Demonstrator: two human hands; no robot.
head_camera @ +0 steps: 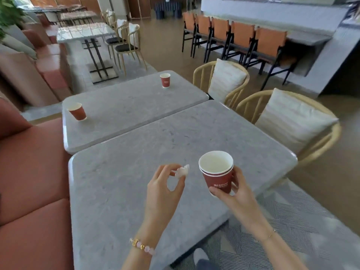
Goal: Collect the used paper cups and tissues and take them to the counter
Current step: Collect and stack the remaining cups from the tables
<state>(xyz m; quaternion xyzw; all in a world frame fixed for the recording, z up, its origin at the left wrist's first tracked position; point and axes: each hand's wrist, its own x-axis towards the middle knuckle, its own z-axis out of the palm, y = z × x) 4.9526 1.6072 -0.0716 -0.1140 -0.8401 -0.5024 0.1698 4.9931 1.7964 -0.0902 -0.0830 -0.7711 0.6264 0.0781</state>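
My right hand [231, 190] grips a stack of two red paper cups [217, 173] above the near grey table [116, 191]. The top cup looks empty inside. Just left of the cups, my left hand [163, 189] pinches a small crumpled white tissue [182, 171] between thumb and fingertips. On the far grey table [126, 110] stand two more red paper cups: one [77, 111] near its left edge by the sofa, another [165, 80] near its far right corner.
A red sofa [33, 172] runs along the left of both tables. Two wicker chairs with white cushions [292, 121] stand on the right. A long grey counter [272, 16] with orange chairs [239, 36] lies at the back right across open floor.
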